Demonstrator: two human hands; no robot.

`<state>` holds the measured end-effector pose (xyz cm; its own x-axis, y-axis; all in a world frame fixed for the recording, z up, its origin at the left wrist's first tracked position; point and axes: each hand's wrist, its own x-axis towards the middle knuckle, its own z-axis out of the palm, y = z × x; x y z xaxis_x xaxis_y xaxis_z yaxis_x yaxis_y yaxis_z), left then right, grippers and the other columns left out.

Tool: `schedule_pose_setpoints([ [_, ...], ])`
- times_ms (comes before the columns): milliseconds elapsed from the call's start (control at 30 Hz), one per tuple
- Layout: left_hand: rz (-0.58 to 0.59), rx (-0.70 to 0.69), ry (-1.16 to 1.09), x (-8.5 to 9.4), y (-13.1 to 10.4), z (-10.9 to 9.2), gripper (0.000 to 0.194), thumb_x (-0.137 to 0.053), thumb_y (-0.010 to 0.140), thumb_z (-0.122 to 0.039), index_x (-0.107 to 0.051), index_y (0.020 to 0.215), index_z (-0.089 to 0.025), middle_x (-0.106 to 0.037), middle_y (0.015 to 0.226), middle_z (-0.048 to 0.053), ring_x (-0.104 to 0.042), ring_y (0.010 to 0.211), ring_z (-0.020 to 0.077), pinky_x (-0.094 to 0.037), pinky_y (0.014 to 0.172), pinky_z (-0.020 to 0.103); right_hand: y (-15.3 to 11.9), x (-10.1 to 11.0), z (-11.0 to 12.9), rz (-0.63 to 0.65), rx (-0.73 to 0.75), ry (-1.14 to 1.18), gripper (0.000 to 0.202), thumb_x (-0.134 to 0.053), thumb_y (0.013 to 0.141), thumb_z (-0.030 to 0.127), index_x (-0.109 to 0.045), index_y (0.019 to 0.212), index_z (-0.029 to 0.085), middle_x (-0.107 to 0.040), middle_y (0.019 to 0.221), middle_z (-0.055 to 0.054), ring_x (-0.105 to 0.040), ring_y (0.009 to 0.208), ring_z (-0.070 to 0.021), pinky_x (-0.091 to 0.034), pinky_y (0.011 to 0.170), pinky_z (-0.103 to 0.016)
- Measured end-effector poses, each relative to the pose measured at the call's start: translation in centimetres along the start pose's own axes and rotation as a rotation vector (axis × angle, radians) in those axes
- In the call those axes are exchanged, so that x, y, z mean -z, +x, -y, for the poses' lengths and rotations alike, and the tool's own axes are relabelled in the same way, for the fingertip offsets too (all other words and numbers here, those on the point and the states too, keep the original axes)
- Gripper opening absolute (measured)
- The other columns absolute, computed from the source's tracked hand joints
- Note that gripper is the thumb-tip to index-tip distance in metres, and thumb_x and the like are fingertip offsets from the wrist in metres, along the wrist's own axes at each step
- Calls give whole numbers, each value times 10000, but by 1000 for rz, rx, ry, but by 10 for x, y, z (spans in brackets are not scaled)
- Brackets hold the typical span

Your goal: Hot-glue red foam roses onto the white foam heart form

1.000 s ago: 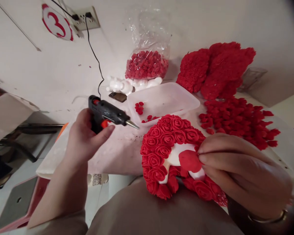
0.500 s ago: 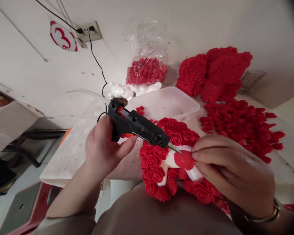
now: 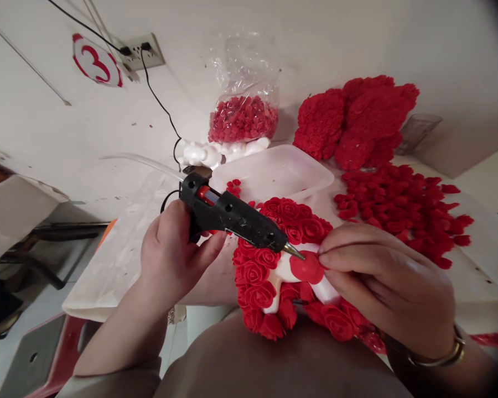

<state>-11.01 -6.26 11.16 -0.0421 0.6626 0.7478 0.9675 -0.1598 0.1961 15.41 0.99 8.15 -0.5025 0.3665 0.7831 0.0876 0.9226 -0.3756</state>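
Observation:
My left hand (image 3: 172, 257) is wrapped round the handle of a black hot glue gun (image 3: 240, 215), a clear glue stick (image 3: 143, 160) trailing from its back. The metal nozzle points down to the right and meets, or nearly meets, a red foam flower (image 3: 306, 267). That flower is pinched between the thumb and fingers of my right hand (image 3: 382, 282), its flat side facing me. Just below and behind lies a white foam form (image 3: 288, 271), partly covered with red foam roses (image 3: 255, 273), against my lap. My right hand hides part of the form.
Behind the form stands a translucent plastic tray (image 3: 274, 171). Loose red flowers (image 3: 402, 204) are heaped at the right, near finished-looking red rose shapes (image 3: 357, 121). A clear bag of red flowers (image 3: 244, 116) and white foam pieces (image 3: 199, 153) sit by the wall. A cord runs to the outlet (image 3: 143, 52).
The view has shifted slightly, so everything sits a little further left. The flower has turned a bit more face-on beside the nozzle; both hands keep their grips.

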Motion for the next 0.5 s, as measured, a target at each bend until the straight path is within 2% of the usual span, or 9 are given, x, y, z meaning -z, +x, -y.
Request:
schedule_pose_setpoints([
  [500,-24,4,81,-1,-5,3,291,-644,773,-277,-355,797,-246,-355,558,-95,-295,463,70,-243,419,197,3,-3,1,-24,-10,-3,243,-616,841,-37,-632,934,188,-676,924,-10,-672,840,-102,-574,796,-226],
])
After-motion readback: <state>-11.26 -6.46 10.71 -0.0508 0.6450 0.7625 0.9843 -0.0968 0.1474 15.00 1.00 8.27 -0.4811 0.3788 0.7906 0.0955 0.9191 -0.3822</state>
